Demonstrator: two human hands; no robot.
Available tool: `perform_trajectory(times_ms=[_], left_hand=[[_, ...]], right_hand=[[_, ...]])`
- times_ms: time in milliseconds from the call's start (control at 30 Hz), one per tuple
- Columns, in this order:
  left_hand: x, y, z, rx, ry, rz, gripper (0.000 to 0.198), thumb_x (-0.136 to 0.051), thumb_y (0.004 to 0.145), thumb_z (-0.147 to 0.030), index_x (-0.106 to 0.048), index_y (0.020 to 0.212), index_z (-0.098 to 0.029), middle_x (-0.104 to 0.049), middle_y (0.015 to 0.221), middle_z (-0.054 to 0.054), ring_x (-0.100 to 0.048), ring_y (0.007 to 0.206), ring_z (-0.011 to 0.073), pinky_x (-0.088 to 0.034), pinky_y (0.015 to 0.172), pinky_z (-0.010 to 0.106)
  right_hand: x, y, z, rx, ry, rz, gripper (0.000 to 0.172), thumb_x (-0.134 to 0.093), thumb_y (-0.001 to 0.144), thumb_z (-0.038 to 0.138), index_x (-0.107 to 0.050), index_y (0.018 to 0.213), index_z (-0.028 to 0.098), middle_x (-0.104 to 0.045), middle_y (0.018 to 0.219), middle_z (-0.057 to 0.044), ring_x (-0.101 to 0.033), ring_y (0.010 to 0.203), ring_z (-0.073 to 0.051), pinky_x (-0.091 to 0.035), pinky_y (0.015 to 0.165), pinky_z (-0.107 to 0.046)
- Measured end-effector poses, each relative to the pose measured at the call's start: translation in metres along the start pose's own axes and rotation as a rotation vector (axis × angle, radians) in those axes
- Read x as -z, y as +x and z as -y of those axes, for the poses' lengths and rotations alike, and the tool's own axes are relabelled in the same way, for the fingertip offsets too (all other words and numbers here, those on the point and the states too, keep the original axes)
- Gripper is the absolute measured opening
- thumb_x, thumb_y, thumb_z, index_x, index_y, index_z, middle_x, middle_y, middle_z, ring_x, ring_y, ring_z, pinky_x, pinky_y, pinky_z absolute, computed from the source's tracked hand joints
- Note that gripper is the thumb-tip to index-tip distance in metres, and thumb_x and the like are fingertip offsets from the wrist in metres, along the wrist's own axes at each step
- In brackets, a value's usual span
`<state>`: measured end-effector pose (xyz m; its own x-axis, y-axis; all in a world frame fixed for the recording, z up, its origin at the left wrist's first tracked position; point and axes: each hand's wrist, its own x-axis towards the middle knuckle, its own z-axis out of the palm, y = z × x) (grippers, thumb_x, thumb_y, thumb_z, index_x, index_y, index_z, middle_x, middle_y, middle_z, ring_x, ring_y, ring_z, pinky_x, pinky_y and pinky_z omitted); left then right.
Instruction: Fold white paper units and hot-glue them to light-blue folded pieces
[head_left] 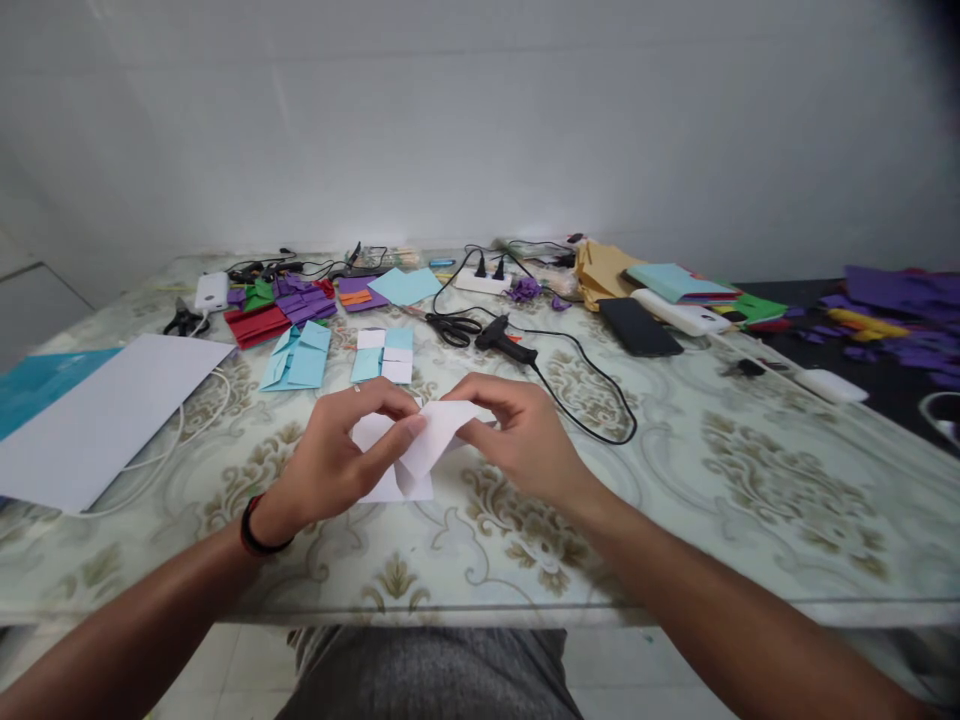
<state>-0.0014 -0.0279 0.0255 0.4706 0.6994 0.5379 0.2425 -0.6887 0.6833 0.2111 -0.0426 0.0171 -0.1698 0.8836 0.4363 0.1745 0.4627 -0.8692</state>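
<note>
Between my two hands is a piece of white paper (431, 432), partly folded, with one flap lifted and bent over. My left hand (349, 440) pinches its left part between thumb and fingers. The right-hand flap is gripped by my right hand (517, 425), thumb under and fingers over the edge. Just beyond the hands lie a blue-and-white folded paper square (384, 355) and a light blue folded paper piece (298, 357). Black scissors (454, 330) and a black glue gun (506, 341) rest behind my right hand.
White sheets (120, 420) and a white cable lie at the left. Along the back are a power strip (484, 281), cords and coloured folded papers (259, 322). A black phone (640, 326) and stacked papers (679, 281) sit at right, with purple paper pieces (900, 300) beyond.
</note>
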Motion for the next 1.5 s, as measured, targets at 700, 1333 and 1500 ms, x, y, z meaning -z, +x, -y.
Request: perform_trajectory(times_ms=[700, 1333, 1500], left_hand=[[-0.0042, 0.0063, 0.0056, 0.414, -0.349, -0.004, 0.018, -0.074, 0.089, -0.033, -0.068, 0.085, -0.017, -0.068, 0.077, -0.001, -0.06, 0.066, 0.0095, -0.047, 0.059, 0.018], [0.0004, 0.0055, 0.0035, 0.391, -0.305, 0.085, 0.021, -0.076, 0.09, -0.037, -0.076, 0.085, -0.016, -0.076, 0.082, 0.004, -0.065, 0.07, 0.0134, -0.05, 0.061, 0.021], [0.0025, 0.0045, 0.0034, 0.378, -0.276, 0.134, 0.021, -0.074, 0.091, -0.035, -0.075, 0.082, -0.016, -0.073, 0.075, 0.004, -0.062, 0.066, 0.0134, -0.045, 0.057, 0.022]], right_hand=[[-0.004, 0.0021, -0.001, -0.297, 0.214, 0.161, 0.033, -0.078, 0.084, 0.047, -0.067, 0.08, 0.017, -0.063, 0.072, 0.001, -0.055, 0.065, -0.012, -0.041, 0.061, -0.025], [-0.0031, 0.0007, 0.0019, -0.196, 0.062, 0.138, 0.025, -0.074, 0.09, 0.042, -0.072, 0.086, 0.018, -0.07, 0.079, -0.001, -0.06, 0.07, -0.013, -0.047, 0.067, -0.026], [-0.0027, 0.0002, 0.0033, -0.174, 0.009, 0.172, 0.02, -0.069, 0.092, 0.035, -0.073, 0.082, 0.018, -0.072, 0.076, -0.002, -0.064, 0.071, -0.015, -0.049, 0.068, -0.028]])
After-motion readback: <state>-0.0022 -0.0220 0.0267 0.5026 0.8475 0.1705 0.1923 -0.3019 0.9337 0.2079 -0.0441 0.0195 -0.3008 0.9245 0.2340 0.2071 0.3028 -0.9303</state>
